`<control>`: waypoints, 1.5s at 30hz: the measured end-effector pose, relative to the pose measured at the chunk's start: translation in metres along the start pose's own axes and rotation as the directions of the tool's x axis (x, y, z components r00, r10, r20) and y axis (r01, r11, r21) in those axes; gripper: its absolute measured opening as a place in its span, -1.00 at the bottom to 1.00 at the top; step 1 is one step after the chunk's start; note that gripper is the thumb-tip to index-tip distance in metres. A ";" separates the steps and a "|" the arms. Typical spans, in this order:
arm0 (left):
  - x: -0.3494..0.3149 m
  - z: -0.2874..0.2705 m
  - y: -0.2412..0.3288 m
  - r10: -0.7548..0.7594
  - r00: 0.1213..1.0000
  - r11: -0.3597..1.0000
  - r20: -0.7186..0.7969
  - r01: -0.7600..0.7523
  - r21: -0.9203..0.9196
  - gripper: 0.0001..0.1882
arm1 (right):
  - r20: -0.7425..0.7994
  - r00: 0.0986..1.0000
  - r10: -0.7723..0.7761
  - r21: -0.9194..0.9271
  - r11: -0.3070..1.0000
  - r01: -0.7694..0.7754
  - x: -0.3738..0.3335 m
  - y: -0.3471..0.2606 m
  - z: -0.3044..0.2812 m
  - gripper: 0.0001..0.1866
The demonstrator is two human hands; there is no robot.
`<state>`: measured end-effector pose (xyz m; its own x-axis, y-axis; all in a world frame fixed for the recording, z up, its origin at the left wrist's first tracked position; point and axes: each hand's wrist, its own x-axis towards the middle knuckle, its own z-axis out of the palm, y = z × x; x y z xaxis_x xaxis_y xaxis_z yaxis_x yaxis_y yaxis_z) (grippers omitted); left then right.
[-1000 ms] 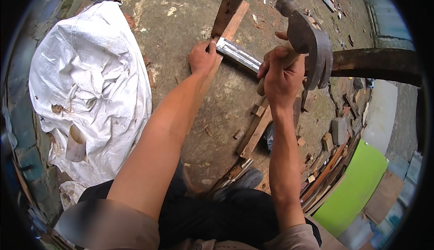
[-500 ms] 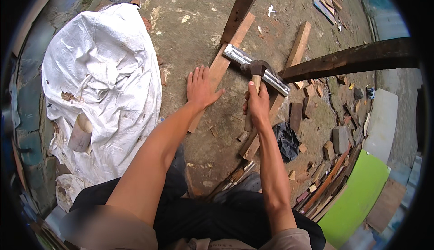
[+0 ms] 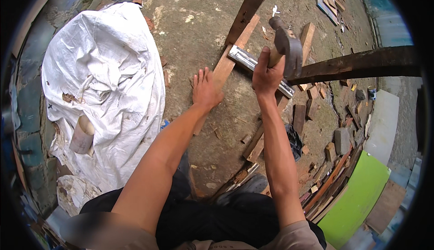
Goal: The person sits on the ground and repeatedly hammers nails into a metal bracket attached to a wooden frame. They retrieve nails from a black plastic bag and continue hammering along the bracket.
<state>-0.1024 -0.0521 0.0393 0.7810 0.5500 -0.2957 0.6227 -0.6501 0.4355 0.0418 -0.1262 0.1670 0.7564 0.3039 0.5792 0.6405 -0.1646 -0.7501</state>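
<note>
A claw hammer [image 3: 289,46] with a dark metal head and a pale wooden handle is raised in my right hand [image 3: 267,74], which is closed round the handle. Below it, a white-streaked crosspiece [image 3: 246,59] bridges two wooden battens on the ground. My left hand [image 3: 207,89] lies flat with fingers stretched on the left batten [image 3: 221,71]. The right batten [image 3: 255,146] is partly hidden by my right forearm. Two dark wooden posts, one upper [image 3: 248,13] and one at the right [image 3: 357,64], join the frame near the crosspiece's ends.
A white sack [image 3: 104,69] with a short tube [image 3: 82,135] on it covers the left side. Brick and wood scraps, a grey block [image 3: 342,140] and a black plastic bag [image 3: 294,141] lie to the right. A green panel [image 3: 359,200] stands at the lower right.
My right hand has lifted the hammer off the crosspiece, up and to the right, so its head looks larger. My left hand stays on the batten, its fingers slightly shifted.
</note>
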 end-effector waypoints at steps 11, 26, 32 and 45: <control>0.000 0.000 -0.004 -0.007 1.000 0.994 -0.001 0.007 -0.105 0.01 | 0.187 0.928 0.321 0.046 0.941 -0.335 0.046 -0.055 -0.049 -0.58; -0.001 0.002 -0.005 0.016 1.000 0.996 -0.005 -0.016 -0.084 0.11 | 0.311 0.769 0.558 -0.395 0.812 -0.429 0.022 -0.031 -0.017 -0.43; -0.001 0.010 -0.012 0.026 0.999 0.999 -0.048 -0.028 -0.040 0.11 | 0.008 0.989 0.149 0.189 0.971 -0.147 0.030 -0.047 -0.011 -0.56; 0.002 0.008 -0.010 0.014 0.999 0.997 -0.031 -0.017 -0.072 0.07 | 0.101 0.971 0.216 0.120 0.966 -0.228 0.041 -0.041 -0.028 -0.59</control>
<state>-0.1070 -0.0485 0.0273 0.7880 0.5568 -0.2627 0.6047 -0.6195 0.5006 0.0499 -0.1334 0.2307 0.8598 0.3542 0.3679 0.4308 -0.1160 -0.8950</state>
